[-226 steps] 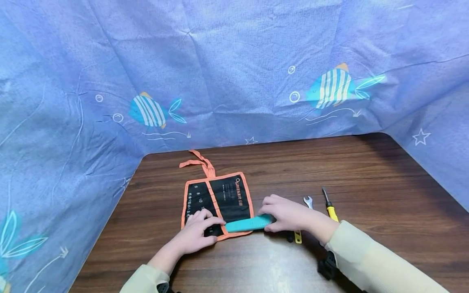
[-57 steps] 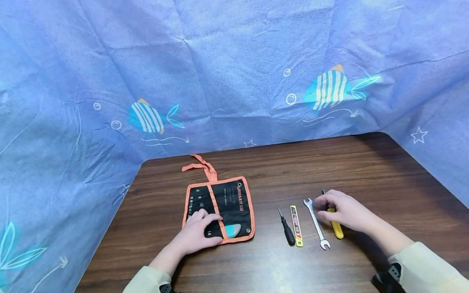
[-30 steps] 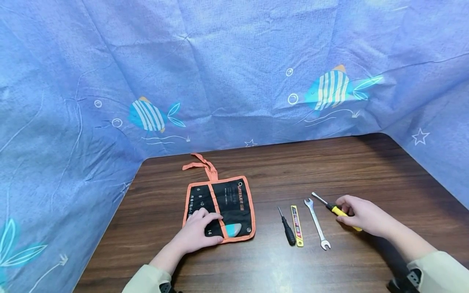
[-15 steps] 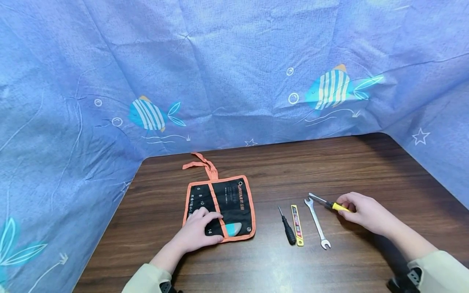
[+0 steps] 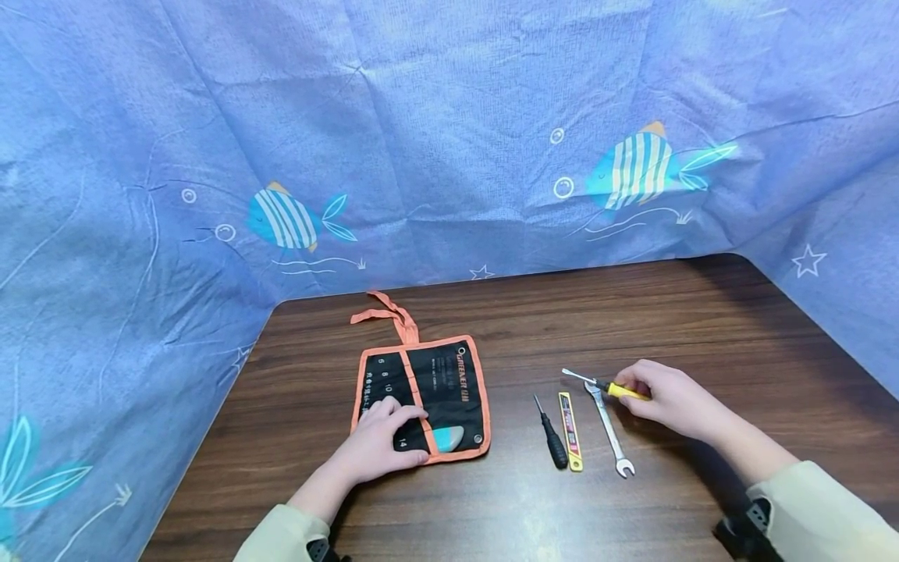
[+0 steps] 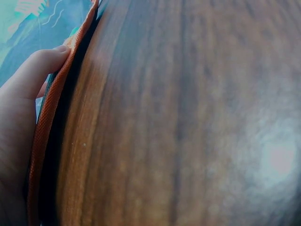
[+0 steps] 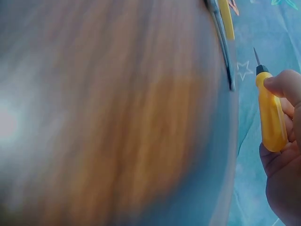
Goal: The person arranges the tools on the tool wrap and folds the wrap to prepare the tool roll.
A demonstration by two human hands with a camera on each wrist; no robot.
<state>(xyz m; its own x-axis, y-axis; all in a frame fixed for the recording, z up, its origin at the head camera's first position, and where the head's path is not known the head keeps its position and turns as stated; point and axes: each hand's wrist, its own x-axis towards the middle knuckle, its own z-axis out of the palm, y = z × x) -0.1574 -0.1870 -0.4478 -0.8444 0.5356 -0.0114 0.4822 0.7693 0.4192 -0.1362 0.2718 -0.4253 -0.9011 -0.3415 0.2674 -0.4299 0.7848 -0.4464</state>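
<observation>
In the head view my right hand [image 5: 663, 394] holds a yellow-handled screwdriver [image 5: 623, 392] by the handle, its shaft pointing left across the top of a double open-ended wrench [image 5: 609, 429]. The right wrist view shows the thumb along the yellow handle and the fingers curled behind it. My left hand [image 5: 379, 445] rests on the lower left of a black tool pouch [image 5: 442, 382] with orange edging, the thumb at its near border. From the pouch's pocket sticks the rounded end of a turquoise tool [image 5: 447, 439]; its remaining length is hidden inside.
Between pouch and wrench lie a small black screwdriver [image 5: 553, 441] and a flat yellow printed strip [image 5: 570, 432] with a hole in one end. Orange ties [image 5: 393, 316] trail from the pouch's far edge. A blue fish-print cloth [image 5: 449, 156] hangs behind the wooden table [image 5: 520, 507].
The turquoise tool has gone into the pouch pocket. My right hand has since picked up the yellow screwdriver, turned its tip leftward and moved left over the wrench. The left hand stays put.
</observation>
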